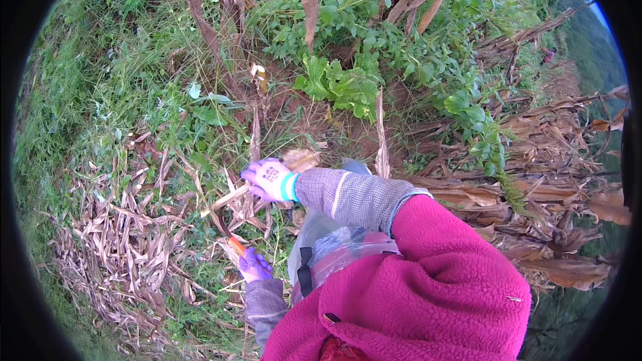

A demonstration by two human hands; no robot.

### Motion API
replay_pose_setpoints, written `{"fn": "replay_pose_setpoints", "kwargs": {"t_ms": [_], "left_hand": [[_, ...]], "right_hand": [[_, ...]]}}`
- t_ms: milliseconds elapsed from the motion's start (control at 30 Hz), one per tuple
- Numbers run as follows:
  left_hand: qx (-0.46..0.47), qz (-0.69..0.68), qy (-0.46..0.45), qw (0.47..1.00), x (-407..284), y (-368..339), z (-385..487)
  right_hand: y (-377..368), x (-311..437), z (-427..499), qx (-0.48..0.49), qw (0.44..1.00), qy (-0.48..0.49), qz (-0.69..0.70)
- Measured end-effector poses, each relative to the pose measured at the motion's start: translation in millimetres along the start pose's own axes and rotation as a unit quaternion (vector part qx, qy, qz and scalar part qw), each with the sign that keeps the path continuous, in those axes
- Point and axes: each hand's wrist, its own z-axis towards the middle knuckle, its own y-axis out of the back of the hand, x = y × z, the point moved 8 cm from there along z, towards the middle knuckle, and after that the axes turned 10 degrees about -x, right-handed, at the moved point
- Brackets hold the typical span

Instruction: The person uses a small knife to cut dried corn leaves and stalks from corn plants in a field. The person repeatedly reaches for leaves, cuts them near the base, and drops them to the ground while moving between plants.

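My right hand [271, 180], in a white and purple glove with a turquoise cuff, is closed around a pale, dry corn stalk [220, 202] that points down to the left. Below it, my left hand [256, 264], gloved alike, grips the orange handle [236, 245] of what looks like a sickle. Its dark, narrow blade runs up towards the stalk; leaves partly hide its tip, and whether it touches the stalk cannot be told. A blurred, dry husk or ear [301, 159] is just above my right hand.
Dry corn leaves and stalks [135, 245] lie in a heap at left; more dry stalks [541, 185] lie at right. A cut stub [261, 79] stands near a leafy green plant [343, 85]. Weeds grow all around. A distant person [549, 54] is at upper right.
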Motion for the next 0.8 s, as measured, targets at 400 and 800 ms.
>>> {"fn": "replay_pose_setpoints", "kwargs": {"t_ms": [400, 800], "left_hand": [[-0.014, -0.002, -0.029, 0.999, 2, -35, -7], [0.055, 0.229, -0.168, 0.957, 11, -216, 62]], "right_hand": [[71, -133, 146, 0.067, 0.827, 0.13, -0.544], [67, -254, 108, 0.118, 0.818, 0.135, -0.547]]}}
